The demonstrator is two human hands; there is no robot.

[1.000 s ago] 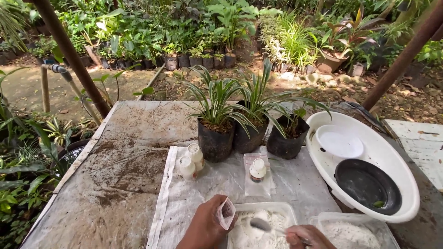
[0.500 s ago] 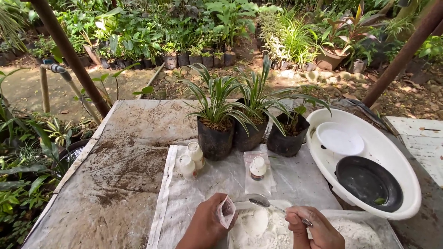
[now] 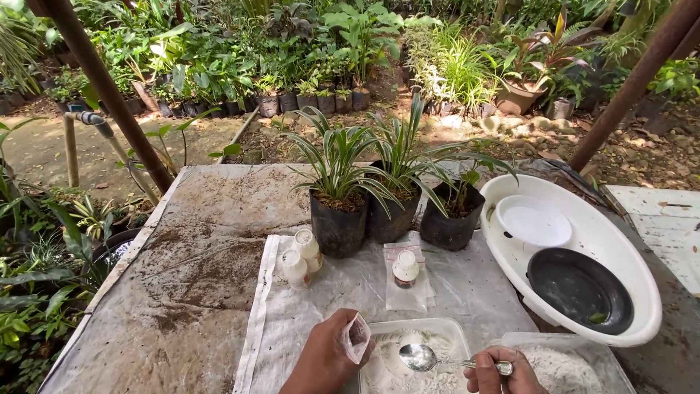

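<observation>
Left edge: the table (image 3: pixel 182 292) has a dirty, soil-smeared strip with nothing on it, then a drop-off into plants; a slanted rusty pole (image 3: pixel 109 95) and a water pipe (image 3: pixel 91 120) stand beyond the far left corner. That strip is spare room if I need it.

My left hand (image 3: pixel 328 357) pinches a small clear plastic bag (image 3: pixel 356 337), thumb and fingers pressed on its neck, mouth facing right and propped open. It hovers over the white cloth (image 3: pixel 292 321), just left of the clear tray of white powder (image 3: pixel 415 350).

Two small white bottles (image 3: pixel 300 257) sit behind my left hand, near the cloth's left edge. A third small bottle (image 3: pixel 405 268) lies on a plastic pouch straight behind the tray. Three black potted plants (image 3: pixel 386 211) stand further back; their leaves overhang the bottles.

My right hand (image 3: pixel 503 371) pinches the handle of a metal spoon (image 3: pixel 423 357), fingers closed tight on it. The bowl is over the tray, pointing at the bag and apart from it. I can't tell how much powder is in it.

My read: keep the spoon level, keep it over the tray so spills fall back in, bring the bag mouth under the tip, tilt slowly.

Right: a second clear tray (image 3: pixel 569 361) touches my right wrist area, so little elbow room there. A big white oval basin (image 3: pixel 583 255) holds a white dish and a black dish, and its rim overhangs close to the trays. Avoid swinging right.
</observation>
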